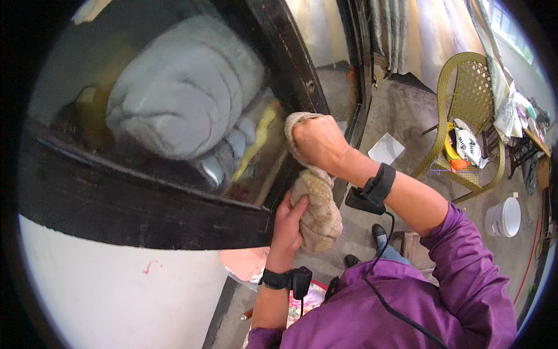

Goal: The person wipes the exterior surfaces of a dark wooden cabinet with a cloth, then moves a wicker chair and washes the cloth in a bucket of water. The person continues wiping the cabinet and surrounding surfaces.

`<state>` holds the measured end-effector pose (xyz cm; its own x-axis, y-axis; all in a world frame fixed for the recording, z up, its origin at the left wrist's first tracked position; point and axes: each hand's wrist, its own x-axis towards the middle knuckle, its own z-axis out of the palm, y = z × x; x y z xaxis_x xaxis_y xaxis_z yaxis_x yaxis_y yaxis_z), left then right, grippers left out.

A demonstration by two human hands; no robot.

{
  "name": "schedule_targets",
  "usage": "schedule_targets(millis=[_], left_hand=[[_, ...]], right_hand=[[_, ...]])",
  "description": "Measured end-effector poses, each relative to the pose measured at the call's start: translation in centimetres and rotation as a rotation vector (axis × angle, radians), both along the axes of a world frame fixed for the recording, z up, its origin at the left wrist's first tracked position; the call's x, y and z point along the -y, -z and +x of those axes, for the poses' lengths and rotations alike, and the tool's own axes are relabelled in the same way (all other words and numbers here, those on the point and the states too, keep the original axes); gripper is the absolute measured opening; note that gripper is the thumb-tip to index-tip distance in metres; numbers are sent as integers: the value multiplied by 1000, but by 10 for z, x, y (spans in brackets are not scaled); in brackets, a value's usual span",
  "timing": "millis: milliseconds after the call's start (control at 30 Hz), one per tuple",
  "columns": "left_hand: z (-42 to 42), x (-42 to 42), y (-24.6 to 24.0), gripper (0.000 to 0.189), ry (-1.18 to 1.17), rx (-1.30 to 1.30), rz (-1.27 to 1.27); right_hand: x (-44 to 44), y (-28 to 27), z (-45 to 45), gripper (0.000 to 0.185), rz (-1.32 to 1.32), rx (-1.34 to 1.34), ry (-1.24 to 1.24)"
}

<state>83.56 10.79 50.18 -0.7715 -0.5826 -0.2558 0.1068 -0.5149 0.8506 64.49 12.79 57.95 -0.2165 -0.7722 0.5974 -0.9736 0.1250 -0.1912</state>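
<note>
A beige, stained cloth [320, 213] hangs bunched between my two hands. My right hand [320, 139] is closed on its upper end, against the dark frame [301, 65] of a glass pane. Lower down, my left hand [288, 218] grips the same cloth with the thumb over its front, close to the frame's lower corner. Behind or in the glass pane [65, 104] a grey padded bundle [183, 96] shows, with a yellow strip [257, 144] beside it; whether it is a reflection I cannot tell.
A woven armchair [466, 96] holding plastic bags [468, 141] stands to the right. Near it are a white bucket [503, 217] and a white sheet [386, 148] on the floor. Curtains [436, 39] hang behind. A white wall [117, 283] lies below the frame. A black cable [392, 310] trails from my wristband.
</note>
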Motion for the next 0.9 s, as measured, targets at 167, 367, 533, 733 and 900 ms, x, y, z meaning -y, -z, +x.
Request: schedule_targets(millis=[167,367,533,733,900], left_hand=[[2,-2,-4,43,-15,-107,85],[5,-7,-9,42,-62,67,43],[41,-18,31,39,-97,167,35],[70,-22,14,37,-209,185,-1],[70,-19,21,34,-192,124,11]], right_hand=[[12,-60,13,11,-318,-47,-107],[7,8,18,13,-138,83,-79],[-12,29,32,12,-118,5,-172],[-32,38,91,13,2,73,-486],[-41,69,112,15,-26,800,-429]])
